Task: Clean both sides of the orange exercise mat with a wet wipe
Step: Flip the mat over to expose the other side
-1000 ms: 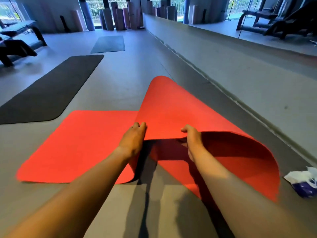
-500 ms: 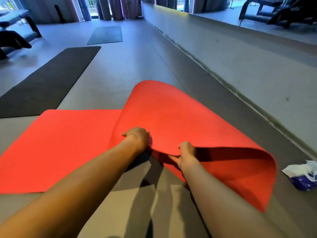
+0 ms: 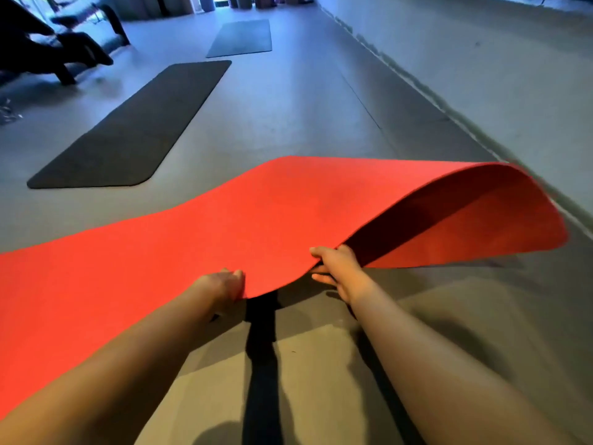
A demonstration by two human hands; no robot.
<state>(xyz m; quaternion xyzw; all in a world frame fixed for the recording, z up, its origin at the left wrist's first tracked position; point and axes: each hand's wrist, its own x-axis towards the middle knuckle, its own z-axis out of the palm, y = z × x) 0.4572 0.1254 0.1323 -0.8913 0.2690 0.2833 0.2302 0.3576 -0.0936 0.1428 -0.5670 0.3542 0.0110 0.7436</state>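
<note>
The orange exercise mat stretches across the grey floor from the lower left to the right. Its right end is lifted and curls over, showing the shaded underside. My left hand grips the mat's near edge, fingers tucked under it. My right hand pinches the same edge a little further right, thumb on top and fingers beneath, holding that part off the floor. No wet wipe or wipe pack is in view.
A black mat lies on the floor to the far left, and a smaller dark mat lies beyond it. Black gym benches stand at the upper left. A low grey wall runs along the right.
The folded-over right part of the mat has been pulled toward me and to the right, opening the fold out. Both hands moved along with the edge. The wipe pack has left the view.
</note>
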